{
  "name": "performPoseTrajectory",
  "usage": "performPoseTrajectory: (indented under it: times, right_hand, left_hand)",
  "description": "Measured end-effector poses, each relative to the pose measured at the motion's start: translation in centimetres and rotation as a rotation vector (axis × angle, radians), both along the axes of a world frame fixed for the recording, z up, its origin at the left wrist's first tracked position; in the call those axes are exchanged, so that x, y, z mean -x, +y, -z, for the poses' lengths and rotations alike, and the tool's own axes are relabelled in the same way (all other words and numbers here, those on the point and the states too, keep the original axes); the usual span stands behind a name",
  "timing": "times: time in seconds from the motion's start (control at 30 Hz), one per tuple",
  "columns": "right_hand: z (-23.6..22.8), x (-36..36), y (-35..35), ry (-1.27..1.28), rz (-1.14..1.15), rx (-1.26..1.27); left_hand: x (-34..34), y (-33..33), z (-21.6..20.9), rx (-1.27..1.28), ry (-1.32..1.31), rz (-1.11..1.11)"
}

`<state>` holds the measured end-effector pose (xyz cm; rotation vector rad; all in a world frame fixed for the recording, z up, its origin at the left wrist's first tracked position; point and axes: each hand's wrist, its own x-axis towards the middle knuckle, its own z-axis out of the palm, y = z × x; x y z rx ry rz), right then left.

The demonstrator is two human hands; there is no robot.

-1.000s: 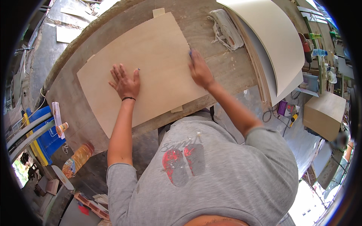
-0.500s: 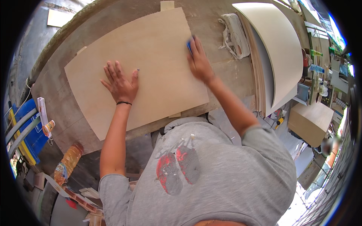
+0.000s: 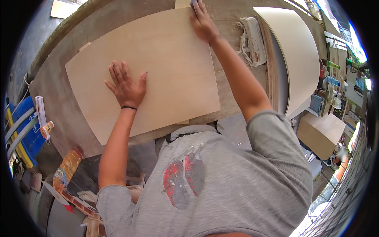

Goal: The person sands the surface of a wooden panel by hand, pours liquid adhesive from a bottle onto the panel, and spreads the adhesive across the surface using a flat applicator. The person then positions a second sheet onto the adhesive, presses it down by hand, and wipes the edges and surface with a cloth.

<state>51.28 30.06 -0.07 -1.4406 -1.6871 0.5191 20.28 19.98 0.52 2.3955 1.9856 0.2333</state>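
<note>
A large pale wooden panel (image 3: 169, 79) lies flat across the worktable (image 3: 51, 94), with small strips of wood showing from under its edges. My left hand (image 3: 128, 87) presses on its left half, palm down and fingers spread, a dark band at the wrist. At the panel's far right corner, my right hand (image 3: 203, 25) is closed on a small blue block (image 3: 194, 2), held against the edge. The block is mostly hidden by my fingers and cut off by the top of the picture.
Right of the panel lies a folded whitish cloth (image 3: 252, 43), beside a stack of sheets topped by a pale board (image 3: 296, 47). An orange-and-white cup (image 3: 46, 129) sits at the table's left edge. An amber wrapped roll (image 3: 69, 168) stands below it, near wood scraps (image 3: 92, 225).
My right hand has slid away from me along the panel's right edge to the far corner, taking the blue block with it. My left hand stays on the same part of the panel.
</note>
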Motion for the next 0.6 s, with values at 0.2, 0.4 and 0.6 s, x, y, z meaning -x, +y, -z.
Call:
performPoseTrajectory:
  times: [0.2, 0.4, 0.6]
  right_hand:
    - [0.9, 1.3, -13.2, -0.354, -0.081, 0.069]
    - [0.7, 0.9, -9.9, -0.492, -0.032, -0.059]
    - [0.0, 1.2, -6.3, -0.606, 0.014, -0.080]
  left_hand:
    - [0.4, -0.5, -0.1, 0.016, -0.028, -0.031]
    - [0.5, -0.3, 0.4, -0.019, -0.007, -0.021]
    - [0.8, 0.0, 0.4, -0.030, 0.017, -0.014]
